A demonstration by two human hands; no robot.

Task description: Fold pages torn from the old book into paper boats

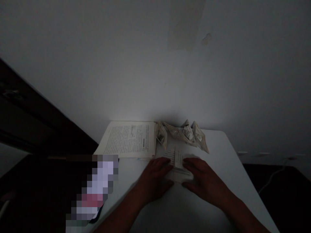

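A folded printed sheet of paper (pixel 178 160) lies flat on the white table, its top shaped to a point and a flat strip along its bottom. My left hand (pixel 154 176) grips its left side, fingers on top and thumb by the lower edge. On the opposite side, my right hand (pixel 202 179) holds the paper in the same way, with the thumb low. Both hands cover the sheet's side corners. Just beyond it stand several folded paper boats (pixel 175 131) made of printed pages, close to the wall.
A stack of loose printed pages (pixel 128 139) lies at the table's back left. A pixelated, phone-like device (pixel 99 184) sits along the left edge. The white table (pixel 218 140) meets a grey wall (pixel 136 64) behind. A pale cable (pixel 272 176) hangs off to the right.
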